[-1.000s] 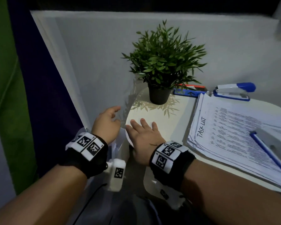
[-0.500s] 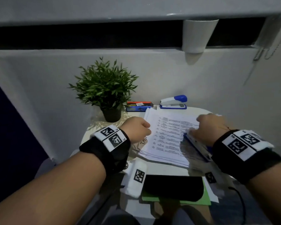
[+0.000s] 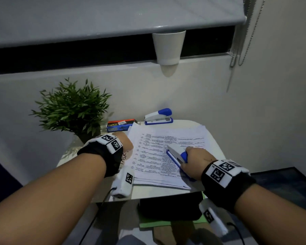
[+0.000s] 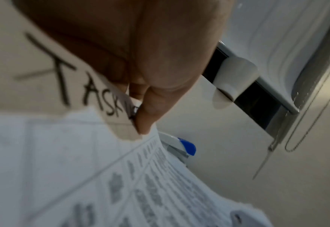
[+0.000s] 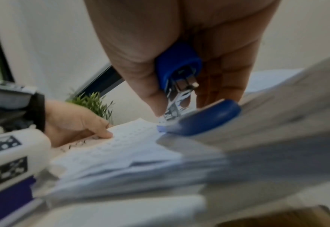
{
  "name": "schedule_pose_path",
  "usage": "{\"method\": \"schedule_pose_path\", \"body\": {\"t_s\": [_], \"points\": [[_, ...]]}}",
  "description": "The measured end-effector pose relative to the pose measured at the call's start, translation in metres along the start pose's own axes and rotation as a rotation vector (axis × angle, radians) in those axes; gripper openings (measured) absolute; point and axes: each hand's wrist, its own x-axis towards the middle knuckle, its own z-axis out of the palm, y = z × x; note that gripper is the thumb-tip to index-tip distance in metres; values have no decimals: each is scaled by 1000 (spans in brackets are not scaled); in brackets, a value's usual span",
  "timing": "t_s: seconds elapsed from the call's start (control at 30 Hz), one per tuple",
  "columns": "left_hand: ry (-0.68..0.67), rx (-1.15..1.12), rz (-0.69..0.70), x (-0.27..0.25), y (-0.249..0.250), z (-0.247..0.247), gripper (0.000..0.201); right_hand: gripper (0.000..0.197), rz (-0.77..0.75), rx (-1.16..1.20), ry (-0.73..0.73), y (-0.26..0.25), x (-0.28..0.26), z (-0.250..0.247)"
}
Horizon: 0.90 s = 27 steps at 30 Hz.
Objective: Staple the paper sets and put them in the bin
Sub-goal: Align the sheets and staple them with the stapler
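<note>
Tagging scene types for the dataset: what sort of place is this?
Probably a small home or office desk nook by a window. A stack of printed papers lies on a little white table, with a stapler and a staples box at the back, and a roller blind above.

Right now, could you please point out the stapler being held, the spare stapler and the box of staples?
held stapler [image 3: 177,153]: head view, its grey top.
spare stapler [image 3: 158,116]: head view, its body.
box of staples [image 3: 119,125]: head view, its label face.

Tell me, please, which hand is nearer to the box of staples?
Left. The left hand lies just in front of the box of staples; the right hand is farther off, gripping a stapler.
</note>
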Motion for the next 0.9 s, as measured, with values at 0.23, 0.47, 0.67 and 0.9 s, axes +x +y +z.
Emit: {"method": "schedule_pose_path", "body": {"t_s": [0.23, 0.47, 0.67, 0.9], "points": [[123, -516, 184, -12, -2, 2, 27, 24, 14, 541, 134, 31, -2, -11], [238, -1049, 229, -44, -23, 4, 31, 22, 128, 1448, 340, 57, -16, -38], [297, -1182, 229, -57, -27, 3, 32, 9, 72, 1728, 406, 70, -14, -50], [277, -1413, 156, -58, -27, 5, 34, 19, 186, 2155, 165, 55, -25, -44]]}}
